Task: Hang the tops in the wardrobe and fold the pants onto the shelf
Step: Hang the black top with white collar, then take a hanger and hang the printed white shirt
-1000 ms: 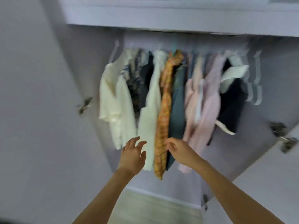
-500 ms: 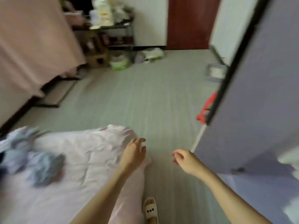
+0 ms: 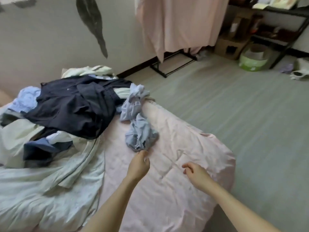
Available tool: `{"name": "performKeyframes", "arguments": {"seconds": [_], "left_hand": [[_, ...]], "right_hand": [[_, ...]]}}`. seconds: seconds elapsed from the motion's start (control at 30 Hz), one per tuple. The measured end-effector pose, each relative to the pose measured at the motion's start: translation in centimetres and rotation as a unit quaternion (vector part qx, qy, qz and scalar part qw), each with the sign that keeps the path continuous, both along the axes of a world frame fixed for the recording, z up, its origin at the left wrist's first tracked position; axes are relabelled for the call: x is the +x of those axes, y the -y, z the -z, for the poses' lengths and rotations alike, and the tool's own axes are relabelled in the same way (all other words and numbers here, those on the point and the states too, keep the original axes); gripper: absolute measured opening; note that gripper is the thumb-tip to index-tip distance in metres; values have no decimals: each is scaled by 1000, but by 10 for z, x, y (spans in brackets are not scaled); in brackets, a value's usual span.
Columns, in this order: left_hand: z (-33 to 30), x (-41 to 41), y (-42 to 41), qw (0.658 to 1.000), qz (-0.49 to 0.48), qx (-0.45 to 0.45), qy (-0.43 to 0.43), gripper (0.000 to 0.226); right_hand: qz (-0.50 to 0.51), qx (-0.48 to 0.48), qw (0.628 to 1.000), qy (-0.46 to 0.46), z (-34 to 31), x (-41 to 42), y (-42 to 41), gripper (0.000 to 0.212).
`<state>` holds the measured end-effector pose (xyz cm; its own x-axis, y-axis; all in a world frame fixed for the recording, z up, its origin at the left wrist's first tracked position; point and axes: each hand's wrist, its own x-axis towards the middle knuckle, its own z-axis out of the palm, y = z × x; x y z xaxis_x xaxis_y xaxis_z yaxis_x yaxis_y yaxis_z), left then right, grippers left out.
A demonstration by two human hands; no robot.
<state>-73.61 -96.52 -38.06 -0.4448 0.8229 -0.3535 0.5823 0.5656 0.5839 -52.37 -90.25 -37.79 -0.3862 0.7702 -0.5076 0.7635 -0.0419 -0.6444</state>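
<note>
Your two forearms were bare from lower frame edge up to wrists; no sleeve cuff showed in view. Your left hand (image 3: 138, 166) was bare: no glove, ring or band visible on it. Your right hand (image 3: 195, 174) was bare likewise, wrist without watch or bracelet. Nails on your left hand looked short and unpainted; nails on your right could not be made out. Nothing worn could be told from what was visible of you.
</note>
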Motion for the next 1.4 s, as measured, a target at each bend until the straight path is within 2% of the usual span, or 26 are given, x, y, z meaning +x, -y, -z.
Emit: {"name": "performKeyframes", "arguments": {"seconds": [0.17,0.33,0.43,0.53,0.63,0.7,0.77,0.8,0.83,0.87,0.9,0.93,0.97,1.0,1.03,1.07,1.13,1.17,1.23,1.27,1.33,1.4], "left_hand": [[71,-44,-28,996,-57,-67,-4,48],[150,-70,-71,993,-75,-86,-37,58],[187,-82,-97,989,-82,-105,-70,65],[205,-85,-113,982,-94,-103,-131,50],[203,-76,-118,979,-124,-5,-165,33],[192,-64,-113,983,-145,58,-100,22],[180,-47,-99,979,-180,97,-1,17],[171,-37,-91,971,-202,115,57,15],[166,-28,-81,959,-226,130,114,12],[156,-17,-71,944,-243,139,176,11],[148,-7,-61,927,-255,133,241,12],[141,1,-53,910,-256,116,306,13],[130,11,-41,897,-243,89,358,14],[123,19,-33,892,-217,65,391,14],[116,28,-23,893,-183,40,409,13],[108,37,-14,894,-146,17,422,12],[90,55,4,903,-104,-14,416,11],[83,64,16,909,-103,-18,403,10],[77,72,33,905,-162,-2,395,7],[71,76,37,881,-205,2,426,5],[53,89,36,818,-247,-12,519,17],[36,104,26,770,-236,-22,593,31]], "right_hand": [[-107,30,990,88,78,-54,-43,37],[-252,89,942,201,171,-82,-78,62],[-294,109,921,231,218,-85,-88,72],[-282,172,917,225,248,-79,-84,72],[-278,199,914,217,256,-73,-79,70],[-267,165,927,207,250,-74,-84,66],[-245,121,944,183,239,-82,-93,57],[-184,80,971,126,227,-89,-98,47],[-72,15,997,33,217,-94,-104,34],[64,-82,991,-88,198,-97,-107,24],[176,-186,949,-187,180,-98,-108,23],[239,-285,893,-252,163,-97,-108,27],[264,-363,839,-306,145,-91,-103,38],[269,-402,811,-329,133,-86,-98,46],[255,-408,813,-329,124,-79,-88,46],[234,-392,834,-309,115,-74,-77,40],[180,-276,922,-205,100,-53,-50,26],[198,-212,944,-157,94,-34,-34,24],[289,-169,930,-154,84,0,-11,21],[342,-182,905,-176,75,17,0,20],[416,-186,870,-188,56,51,18,21],[448,-149,865,-167,37,78,30,27]]}}
